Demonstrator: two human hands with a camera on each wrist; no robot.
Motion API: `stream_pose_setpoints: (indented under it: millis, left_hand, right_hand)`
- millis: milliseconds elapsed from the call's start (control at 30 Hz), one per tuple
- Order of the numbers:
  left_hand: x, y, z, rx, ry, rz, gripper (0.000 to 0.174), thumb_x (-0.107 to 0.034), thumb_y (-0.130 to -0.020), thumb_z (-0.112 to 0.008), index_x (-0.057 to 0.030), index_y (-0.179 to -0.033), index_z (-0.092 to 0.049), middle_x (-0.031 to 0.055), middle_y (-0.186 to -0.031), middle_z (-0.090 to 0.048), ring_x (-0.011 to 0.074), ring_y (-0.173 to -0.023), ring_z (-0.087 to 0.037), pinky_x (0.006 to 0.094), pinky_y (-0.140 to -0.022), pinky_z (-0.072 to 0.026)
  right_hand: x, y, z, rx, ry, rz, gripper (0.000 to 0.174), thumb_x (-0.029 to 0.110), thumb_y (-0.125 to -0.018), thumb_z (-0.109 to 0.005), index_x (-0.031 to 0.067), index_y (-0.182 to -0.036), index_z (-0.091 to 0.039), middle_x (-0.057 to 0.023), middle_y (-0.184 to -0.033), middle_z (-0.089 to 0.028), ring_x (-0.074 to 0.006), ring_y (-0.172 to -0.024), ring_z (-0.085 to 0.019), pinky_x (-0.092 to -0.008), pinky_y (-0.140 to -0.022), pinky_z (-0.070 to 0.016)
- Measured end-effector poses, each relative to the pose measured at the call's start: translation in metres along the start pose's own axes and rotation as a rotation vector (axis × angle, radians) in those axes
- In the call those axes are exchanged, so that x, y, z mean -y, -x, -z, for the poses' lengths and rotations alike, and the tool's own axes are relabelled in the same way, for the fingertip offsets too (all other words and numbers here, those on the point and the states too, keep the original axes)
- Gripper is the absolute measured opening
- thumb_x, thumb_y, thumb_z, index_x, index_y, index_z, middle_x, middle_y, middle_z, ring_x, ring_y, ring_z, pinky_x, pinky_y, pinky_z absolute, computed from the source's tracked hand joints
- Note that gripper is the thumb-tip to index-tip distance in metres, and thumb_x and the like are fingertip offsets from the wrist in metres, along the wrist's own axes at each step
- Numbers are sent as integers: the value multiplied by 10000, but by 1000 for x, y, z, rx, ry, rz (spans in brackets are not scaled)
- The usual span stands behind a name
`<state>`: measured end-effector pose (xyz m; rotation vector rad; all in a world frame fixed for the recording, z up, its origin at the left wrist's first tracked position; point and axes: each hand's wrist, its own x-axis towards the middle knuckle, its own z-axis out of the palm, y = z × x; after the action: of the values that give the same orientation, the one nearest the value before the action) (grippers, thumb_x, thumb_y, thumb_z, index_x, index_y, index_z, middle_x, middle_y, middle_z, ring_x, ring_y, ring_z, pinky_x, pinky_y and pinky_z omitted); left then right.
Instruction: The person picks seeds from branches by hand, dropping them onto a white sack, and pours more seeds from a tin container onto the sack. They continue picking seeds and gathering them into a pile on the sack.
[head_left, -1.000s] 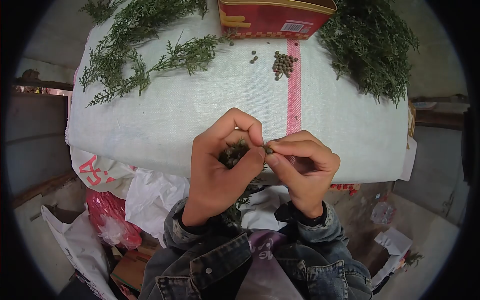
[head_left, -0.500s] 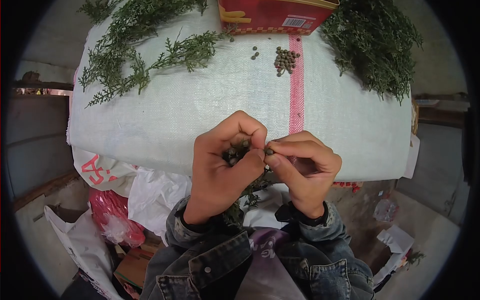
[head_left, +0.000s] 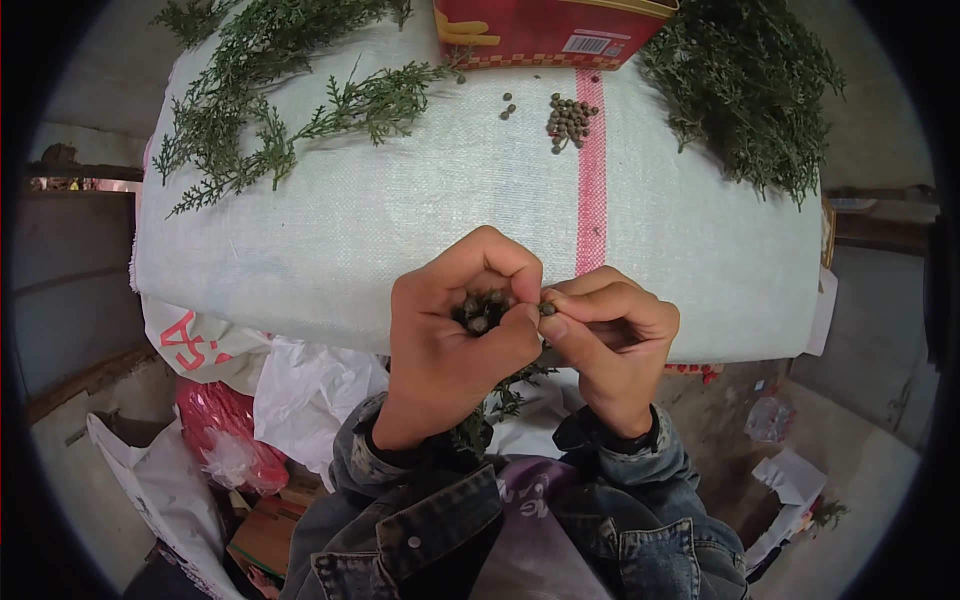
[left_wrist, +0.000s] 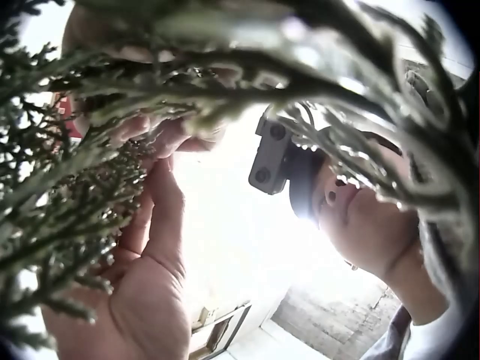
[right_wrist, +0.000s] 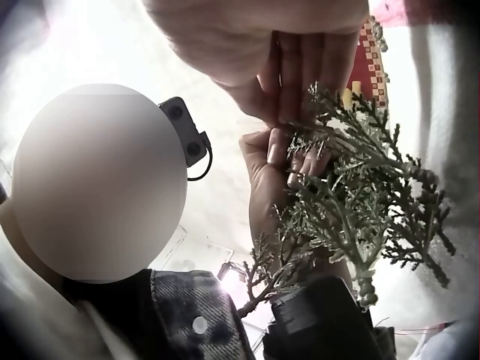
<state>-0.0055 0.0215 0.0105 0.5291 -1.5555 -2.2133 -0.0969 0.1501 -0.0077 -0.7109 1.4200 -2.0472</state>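
Note:
In the head view the left hand curls round a green sprig with several round seed cones showing in its palm. More of that sprig hangs below the hand in the right wrist view. The right hand pinches one small brown cone between thumb and index finger, against the left thumb and fingertip. Beyond the hands, a pile of loose cones lies beside the pink stripe of the white woven sack. Foliage hides much of the left wrist view.
A red tin stands at the sack's far edge. Green branches lie on the left, and a thick bunch on the right. Near the person are a crumpled white bag, a red plastic bag and a cardboard box.
Both hands have shifted slightly, the left one a little right and nearer the person. Cones in the left palm show more clearly. The right hand keeps its pinch.

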Motion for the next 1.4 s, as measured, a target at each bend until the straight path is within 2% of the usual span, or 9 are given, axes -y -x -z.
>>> stream_pose_setpoints:
  millis: [433, 633, 733, 867, 967, 1000, 1067, 1267, 1400]
  left_hand:
    - [-19, 0, -1, 50, 66, 95, 101, 46, -874, -581, -18, -910, -512, -14, -703, -564, 17, -607, -477, 179, -558, -367]
    - [-6, 6, -13, -33, 448, -257, 128, -51, -921, -557, -10, -985, -454, 63, -711, -570, 116, -575, -513, 276, -612, -466]
    - [-6, 3, -19, -28, 493, -425, 170, -109, -938, -550, -11, -1006, -428, 91, -725, -569, 161, -600, -526, 333, -648, -496]
    - [4, -8, -28, 60, 364, -582, 272, -227, -901, -569, -43, -1052, -438, 139, -855, -599, 219, -846, -585, 333, -732, -497]
    - [-5, -16, -59, -352, 139, -609, 506, -289, -846, -633, -23, -1230, -437, 242, -1254, -556, 294, -1186, -521, 380, -919, -456]
    - [-5, -17, -58, -354, 151, -619, 506, -289, -846, -633, -23, -1230, -437, 242, -1254, -556, 294, -1186, -521, 380, -919, -456]
    - [-4, -15, -46, -306, 80, -632, 616, -316, -818, -655, -20, -1305, -421, 256, -1401, -446, 315, -1297, -437, 390, -977, -422]
    - [1, 1, -16, -101, 28, -403, 568, -221, -791, -692, -17, -1279, -485, 257, -1421, -449, 328, -1303, -456, 390, -998, -401]
    - [-3, 10, -10, 169, -99, -258, 461, -66, -771, -687, 0, -1208, -556, 225, -1377, -510, 326, -1281, -485, 392, -987, -412]
  right_hand:
    - [6, -7, 6, 98, -46, -53, 350, -114, -764, -767, -75, -1098, -674, -169, -1038, -676, -209, -983, -674, -301, -894, -549]
    - [26, -7, -19, 142, -40, -12, 786, 47, -727, -859, 0, -1406, -465, -142, -1307, -575, -226, -1164, -586, -337, -1019, -447]
    - [41, -14, -6, 387, 9, -364, 755, 64, -749, -841, 12, -1406, -474, -138, -1324, -577, -214, -1193, -577, -346, -1033, -441]
    - [69, -24, 16, 412, 213, -336, 741, 52, -752, -822, 32, -1409, -479, -117, -1321, -587, -183, -1207, -566, -337, -1032, -444]
    - [100, -40, 40, 421, 560, -178, 721, 25, -757, -801, 38, -1405, -484, -103, -1318, -593, -180, -1183, -579, -330, -1012, -460]
    - [111, -48, 48, 443, 720, -115, 712, 12, -760, -790, 42, -1403, -486, -96, -1316, -596, -178, -1171, -586, -326, -1002, -467]
    - [131, -75, 67, 241, 935, 302, 701, 27, -761, -783, 41, -1397, -488, -95, -1310, -601, -168, -1125, -608, -315, -985, -479]
    - [196, -165, 121, -524, 1421, 545, 623, 59, -818, -754, 59, -1388, -502, -112, -1264, -629, -188, -1101, -623, -321, -900, -509]
    - [199, -193, 121, -552, 1369, 477, 663, 160, -844, -710, 6, -1425, -432, -248, -1303, -592, -356, -1221, -577, -368, -1005, -455]
